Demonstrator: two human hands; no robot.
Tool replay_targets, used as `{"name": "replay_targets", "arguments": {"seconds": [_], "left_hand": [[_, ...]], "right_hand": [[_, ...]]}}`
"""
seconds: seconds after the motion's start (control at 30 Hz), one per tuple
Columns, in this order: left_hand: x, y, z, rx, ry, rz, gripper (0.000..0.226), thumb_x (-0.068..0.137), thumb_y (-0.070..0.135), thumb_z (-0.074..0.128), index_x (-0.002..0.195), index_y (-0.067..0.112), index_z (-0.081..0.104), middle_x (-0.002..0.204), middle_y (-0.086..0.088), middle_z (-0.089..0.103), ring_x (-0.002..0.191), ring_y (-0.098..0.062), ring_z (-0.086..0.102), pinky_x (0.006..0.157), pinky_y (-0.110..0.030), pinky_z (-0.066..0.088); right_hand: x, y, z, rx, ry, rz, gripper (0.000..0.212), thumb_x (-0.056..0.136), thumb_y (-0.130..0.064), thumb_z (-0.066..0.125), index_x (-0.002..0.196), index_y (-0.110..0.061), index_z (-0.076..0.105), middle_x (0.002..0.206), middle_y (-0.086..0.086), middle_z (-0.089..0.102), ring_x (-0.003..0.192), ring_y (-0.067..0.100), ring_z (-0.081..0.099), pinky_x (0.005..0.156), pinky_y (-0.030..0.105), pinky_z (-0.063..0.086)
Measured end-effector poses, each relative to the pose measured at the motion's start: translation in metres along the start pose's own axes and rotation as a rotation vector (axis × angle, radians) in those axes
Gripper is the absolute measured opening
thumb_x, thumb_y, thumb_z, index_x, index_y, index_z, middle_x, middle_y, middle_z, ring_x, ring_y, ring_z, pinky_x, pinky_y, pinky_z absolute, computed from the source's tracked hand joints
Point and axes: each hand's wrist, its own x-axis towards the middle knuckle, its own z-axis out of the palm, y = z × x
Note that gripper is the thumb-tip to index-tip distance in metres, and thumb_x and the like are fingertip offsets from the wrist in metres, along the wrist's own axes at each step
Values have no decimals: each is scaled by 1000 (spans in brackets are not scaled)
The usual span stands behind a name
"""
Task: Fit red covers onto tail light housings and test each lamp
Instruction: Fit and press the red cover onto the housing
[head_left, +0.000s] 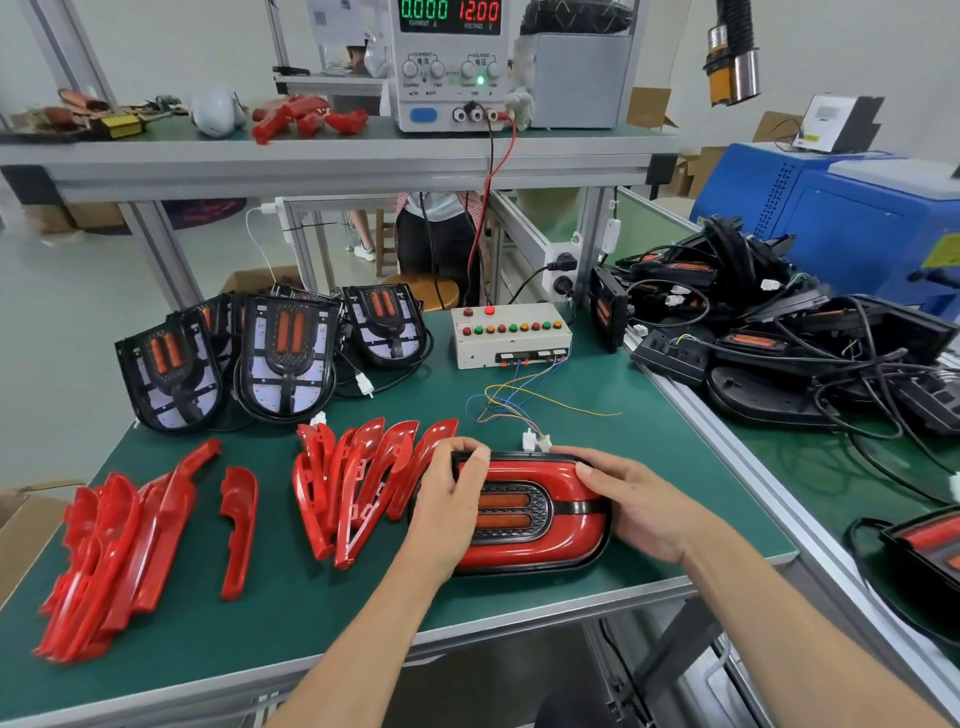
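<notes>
bench (597, 415): green mat, workshop room | shelf (332, 156) at 12 carries power supply (449, 62) | tail light (535, 512) at 6, red covers fitted | left hand (449, 501), right hand (631, 506): fingers curled gripping its ends | spare red covers (353, 483) at 8

Both forearms reaching forward, left hand (453, 499) fingers curled, right hand (631, 501) fingers curled

Red covers (130, 545) and black housings (171, 371) on green mat (597, 410).
</notes>
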Motion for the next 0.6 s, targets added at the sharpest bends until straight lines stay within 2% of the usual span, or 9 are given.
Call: {"name": "replay_targets", "arguments": {"seconds": [0.1,0.23,0.37,0.47,0.5,0.6], "left_hand": [[0,2,0,38,10,40,23,83,63,54,94,44,61,96,9,68,101,-27,68,90,-57,57],[1,1,-1,22,5,51,24,83,63,55,94,43,62,97,10,68,99,-23,68,90,-55,58],[2,0,-1,26,12,46,24,83,63,53,93,43,61,97,8,68,99,-26,68,90,-57,57],[2,0,-1,36,11,46,23,82,63,52,93,44,61,94,12,67,94,-16,68,90,-54,57],[3,0,-1,27,6,41,24,82,63,52,93,44,61,94,10,68,94,-17,69,89,-55,58],[3,0,-2,-1,-2,23,26,84,63,52,95,41,61,102,-5,68,100,-35,69,89,-62,56]], "right_hand": [[2,1,1,46,23,12,44,91,-15,61,135,-8,63,134,20,65,116,32,63,95,43,58],[4,2,0,46,28,1,41,90,-15,64,130,-9,67,131,20,67,115,33,65,96,45,58],[3,5,1,61,44,-24,37,89,-17,66,125,-12,71,128,20,69,105,28,70,86,41,61],[3,6,3,53,61,-35,36,86,-20,70,122,-14,73,126,20,69,103,27,71,83,40,61],[4,6,3,53,64,-39,36,86,-21,71,121,-14,74,125,20,70,102,27,71,83,39,61],[4,7,5,62,75,-51,39,86,-20,70,124,-11,72,124,21,70,103,28,70,85,39,61]]}}
